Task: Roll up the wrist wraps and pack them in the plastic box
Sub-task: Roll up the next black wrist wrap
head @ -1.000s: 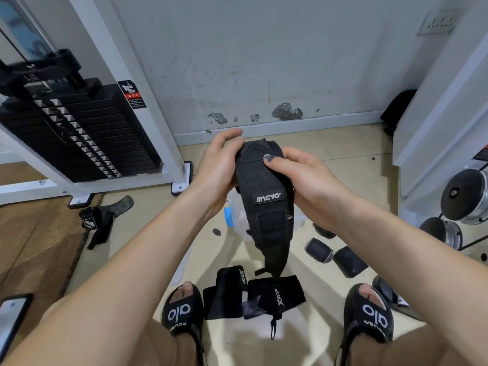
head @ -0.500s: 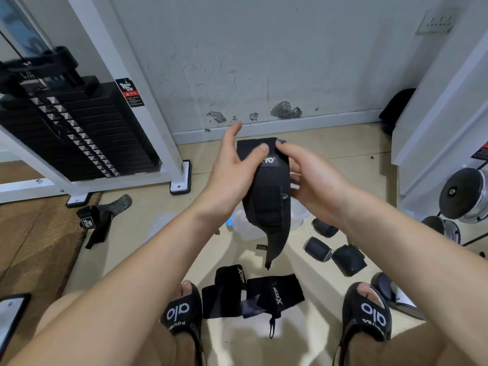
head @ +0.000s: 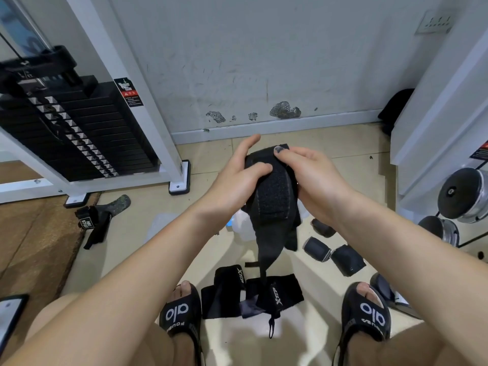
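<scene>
Tiled floor [head: 330, 143], flat wraps [head: 250, 297], rolled wraps [head: 332, 252], glove [head: 97, 220]

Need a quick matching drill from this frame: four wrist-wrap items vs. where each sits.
Things:
1. black wrist wrap with hook-and-loop strip
2. flat black wraps with white logo
3. rolled black wraps
4. camo-tipped black strap

Places:
A. floor by the weight stack frame
B. floor between the sandals
C. held in both hands
D. floor by the right forearm

Pairs: 1-C, 2-B, 3-D, 4-A
</scene>
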Motion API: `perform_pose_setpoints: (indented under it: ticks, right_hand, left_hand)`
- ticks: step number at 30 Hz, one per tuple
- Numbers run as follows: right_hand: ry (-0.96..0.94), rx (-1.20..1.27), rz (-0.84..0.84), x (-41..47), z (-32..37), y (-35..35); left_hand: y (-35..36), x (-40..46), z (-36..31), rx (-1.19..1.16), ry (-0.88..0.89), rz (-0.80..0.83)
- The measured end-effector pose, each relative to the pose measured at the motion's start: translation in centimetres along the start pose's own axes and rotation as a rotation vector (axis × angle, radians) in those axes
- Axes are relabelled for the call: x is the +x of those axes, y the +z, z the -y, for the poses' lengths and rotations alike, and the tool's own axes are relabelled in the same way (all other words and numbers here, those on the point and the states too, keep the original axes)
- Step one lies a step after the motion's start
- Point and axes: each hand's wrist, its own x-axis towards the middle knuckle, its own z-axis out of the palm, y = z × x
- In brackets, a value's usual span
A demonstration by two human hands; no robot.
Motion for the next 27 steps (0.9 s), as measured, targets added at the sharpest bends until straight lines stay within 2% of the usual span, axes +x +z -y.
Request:
perform_pose_setpoints:
  ticks: [5,9,11,14,19,23,27]
  right_hand:
    - [0.013,-0.168,-0.051,0.1,-0.6,-0.1]
    - [0.058,-0.297,0.077,-0.4,-1.7,-0.3]
    - [0.007,-0.261,0.081,-0.5,-1.7,-0.2]
    - [-0.016,-0.144,-0.023,0.1,-1.0,-0.2]
    - [0.106,-0.102,-0.038,0.2,-0.9,-0.3]
    - [0.184,-0.174,0.054,-0.4,-1.5,-0.6]
    - [0.131,-0.248,0.056,-0.3,-1.6,-0.6]
  left_hand:
    - [0.1,0.6,-0.3,-0.173,0.018,-0.110]
    - [0.0,0.9,-0.9,-0.348,-0.083,-0.160]
    - [-0.1,0.8,-1.1,-0.323,-0.134,-0.133]
    - [0.7,0.5,-0.8,-0.146,-0.164,-0.037]
    - [1.8,-0.1,0.0,-0.078,-0.164,0.007]
    - [0.8,0.5,-0.7,-0.218,-0.181,-0.083]
    - [0.3,0.8,-1.3,-0.358,-0.213,-0.075]
